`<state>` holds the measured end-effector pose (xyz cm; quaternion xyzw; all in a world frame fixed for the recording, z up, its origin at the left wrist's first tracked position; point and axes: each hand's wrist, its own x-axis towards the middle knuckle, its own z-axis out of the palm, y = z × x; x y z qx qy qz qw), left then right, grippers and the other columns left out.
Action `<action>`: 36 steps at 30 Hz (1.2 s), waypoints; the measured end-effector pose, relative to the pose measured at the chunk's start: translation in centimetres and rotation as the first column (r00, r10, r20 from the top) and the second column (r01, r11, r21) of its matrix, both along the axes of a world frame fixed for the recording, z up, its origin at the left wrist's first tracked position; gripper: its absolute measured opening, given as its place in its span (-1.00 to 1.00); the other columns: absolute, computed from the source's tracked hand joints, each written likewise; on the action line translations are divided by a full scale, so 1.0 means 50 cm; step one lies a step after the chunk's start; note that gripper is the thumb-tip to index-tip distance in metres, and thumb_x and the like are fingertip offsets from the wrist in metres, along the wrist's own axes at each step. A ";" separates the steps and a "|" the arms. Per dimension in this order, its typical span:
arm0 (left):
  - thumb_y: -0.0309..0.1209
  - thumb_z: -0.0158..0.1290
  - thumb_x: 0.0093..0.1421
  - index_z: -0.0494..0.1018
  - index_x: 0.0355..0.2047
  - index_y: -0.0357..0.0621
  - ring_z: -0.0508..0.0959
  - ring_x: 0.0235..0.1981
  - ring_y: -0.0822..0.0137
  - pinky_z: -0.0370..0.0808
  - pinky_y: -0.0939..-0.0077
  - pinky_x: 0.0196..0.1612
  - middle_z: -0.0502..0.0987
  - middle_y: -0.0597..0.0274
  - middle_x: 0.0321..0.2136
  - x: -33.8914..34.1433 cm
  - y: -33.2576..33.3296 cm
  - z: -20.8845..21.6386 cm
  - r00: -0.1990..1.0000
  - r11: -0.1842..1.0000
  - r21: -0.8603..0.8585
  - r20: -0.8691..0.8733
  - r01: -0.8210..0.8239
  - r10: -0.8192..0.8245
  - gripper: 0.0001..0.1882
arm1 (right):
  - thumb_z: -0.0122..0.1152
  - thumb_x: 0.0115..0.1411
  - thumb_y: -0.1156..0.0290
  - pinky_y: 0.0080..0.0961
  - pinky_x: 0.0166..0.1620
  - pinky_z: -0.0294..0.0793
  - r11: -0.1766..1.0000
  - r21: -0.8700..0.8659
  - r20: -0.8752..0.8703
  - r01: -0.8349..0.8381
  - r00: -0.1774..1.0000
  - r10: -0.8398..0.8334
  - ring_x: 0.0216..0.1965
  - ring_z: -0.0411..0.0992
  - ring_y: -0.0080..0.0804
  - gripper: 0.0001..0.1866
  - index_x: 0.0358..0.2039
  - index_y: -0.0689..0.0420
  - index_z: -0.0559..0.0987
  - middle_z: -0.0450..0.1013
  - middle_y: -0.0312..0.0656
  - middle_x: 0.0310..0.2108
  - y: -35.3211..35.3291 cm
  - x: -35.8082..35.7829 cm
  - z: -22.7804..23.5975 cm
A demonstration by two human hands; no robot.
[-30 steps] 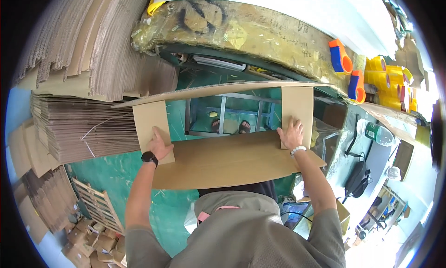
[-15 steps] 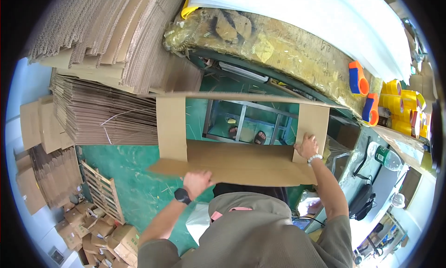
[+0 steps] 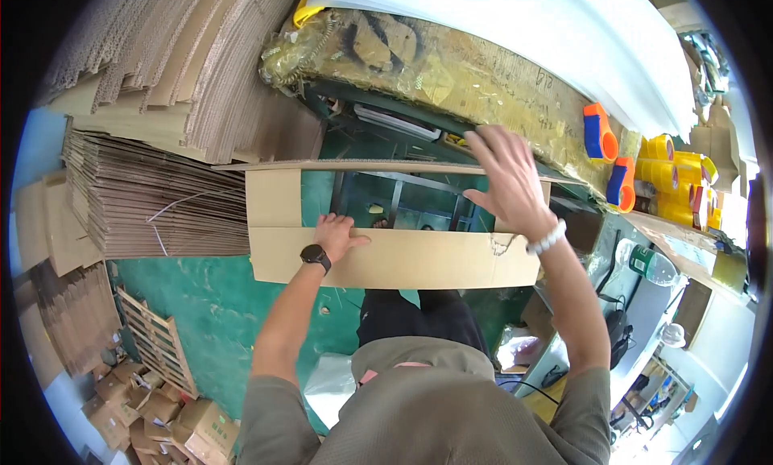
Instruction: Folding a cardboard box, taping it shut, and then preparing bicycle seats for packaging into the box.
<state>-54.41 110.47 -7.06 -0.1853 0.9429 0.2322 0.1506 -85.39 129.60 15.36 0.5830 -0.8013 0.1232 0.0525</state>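
A brown cardboard box (image 3: 435, 260) stands in front of my body, with its near long flap folded inward and its short side flaps also turned in. My left hand (image 3: 334, 235) lies on the left part of the near flap, fingers reaching past its inner edge and thumb spread aside. My right hand (image 3: 515, 183) is raised over the right end of the box, fingers stretched and holding nothing. Between the flaps a gap shows a metal frame (image 3: 394, 195) and the green floor below. The far long flap (image 3: 386, 166) appears edge-on, standing up.
Tall stacks of flat cardboard (image 3: 161, 199) stand to the left. Beyond the box runs a tape-covered bench (image 3: 483, 70) with white sheeting (image 3: 523, 30), two tape dispensers (image 3: 600, 133) and yellow tape rolls (image 3: 676, 175). A wooden pallet (image 3: 157, 340) and small cartons (image 3: 201, 433) lie lower left.
The near flap has swung from leaning toward me to folded inward over the opening. My right hand has left the right side flap and risen; my left hand has moved forward onto the near flap.
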 end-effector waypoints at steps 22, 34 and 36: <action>0.02 0.12 0.16 0.21 0.26 -0.29 0.06 0.37 -0.18 -0.02 -0.20 0.35 0.13 -0.14 0.33 -0.087 0.126 0.070 0.972 0.962 -0.251 -0.231 -0.110 0.051 -0.19 | 0.10 0.20 -0.08 -0.01 0.39 -0.03 0.977 0.204 0.383 0.060 0.914 -0.136 0.37 0.04 0.04 -0.24 0.26 0.19 0.30 0.17 0.03 0.32 0.195 0.194 -0.397; 0.05 0.08 0.16 0.20 0.28 -0.23 -0.03 0.40 -0.20 -0.10 -0.22 0.37 0.06 -0.14 0.37 -0.119 0.123 0.017 0.993 0.967 -0.255 -0.117 -0.021 -0.009 -0.18 | 0.38 0.01 0.26 -0.07 0.11 0.31 0.499 -0.093 0.014 0.862 0.502 -0.865 0.03 0.33 0.12 -0.46 -0.04 0.24 0.44 0.41 0.10 -0.06 0.404 -0.504 -0.252; 0.06 0.09 0.16 0.21 0.27 -0.24 -0.02 0.40 -0.20 -0.10 -0.23 0.37 0.07 -0.13 0.36 -0.114 0.123 0.009 0.990 0.957 -0.289 -0.137 -0.023 -0.018 -0.18 | 0.35 0.02 0.28 -0.09 0.11 0.32 0.466 0.214 0.110 0.859 0.452 -0.885 0.02 0.37 0.06 -0.53 -0.10 0.24 0.49 0.45 0.07 -0.11 0.390 -0.528 -0.272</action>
